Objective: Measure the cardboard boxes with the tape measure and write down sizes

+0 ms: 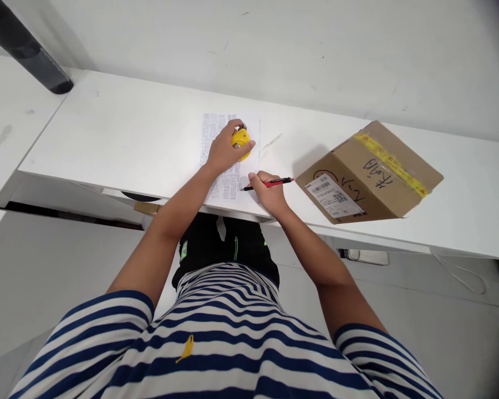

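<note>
My left hand (225, 148) is closed around a yellow tape measure (243, 138), above a sheet of paper (216, 130) covered with rows of small dark writing. In my right hand (271, 194) is a red and black pen (280, 181). Its dark tip points left over the lower right part of the writing; whether the tip touches the paper I cannot tell. The paper lies flat on the white table, close to its front edge, under both hands.
A cardboard box (370, 180) with yellow tape and a shipping label stands tilted to the right. A thin pale stick-like item (273, 141) lies beside the paper. At the far left a dark post (29, 47) slants down to the white table (128, 122), which meets a wall behind.
</note>
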Demonstrator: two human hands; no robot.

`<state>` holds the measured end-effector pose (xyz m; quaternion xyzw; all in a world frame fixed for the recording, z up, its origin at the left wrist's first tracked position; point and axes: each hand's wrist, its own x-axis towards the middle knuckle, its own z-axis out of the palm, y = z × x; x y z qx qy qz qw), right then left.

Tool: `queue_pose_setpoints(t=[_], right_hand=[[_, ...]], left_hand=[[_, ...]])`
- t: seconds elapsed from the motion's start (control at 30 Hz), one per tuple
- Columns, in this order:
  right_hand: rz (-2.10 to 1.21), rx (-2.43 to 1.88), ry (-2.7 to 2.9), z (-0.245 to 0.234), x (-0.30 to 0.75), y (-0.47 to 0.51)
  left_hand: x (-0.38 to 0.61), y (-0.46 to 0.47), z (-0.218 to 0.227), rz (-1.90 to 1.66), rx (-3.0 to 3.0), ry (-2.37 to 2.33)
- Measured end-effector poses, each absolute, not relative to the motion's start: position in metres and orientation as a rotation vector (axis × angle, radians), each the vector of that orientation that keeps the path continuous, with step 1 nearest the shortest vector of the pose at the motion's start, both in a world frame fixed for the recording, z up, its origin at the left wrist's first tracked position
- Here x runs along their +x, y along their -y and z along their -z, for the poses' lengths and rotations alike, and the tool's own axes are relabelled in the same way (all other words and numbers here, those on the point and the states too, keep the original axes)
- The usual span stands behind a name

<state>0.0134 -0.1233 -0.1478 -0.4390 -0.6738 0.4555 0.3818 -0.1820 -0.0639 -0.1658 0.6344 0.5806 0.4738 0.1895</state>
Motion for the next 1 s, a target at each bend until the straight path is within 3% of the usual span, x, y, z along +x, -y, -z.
queue_pose_setpoints(t=[1.0], right_hand=[[-1.150, -1.172, 1.648, 0.1466, 0.0129, 0.1239]], left_hand=[[-0.1804, 0.0624, 0.1612, -1.297, 1.794, -1.677]])
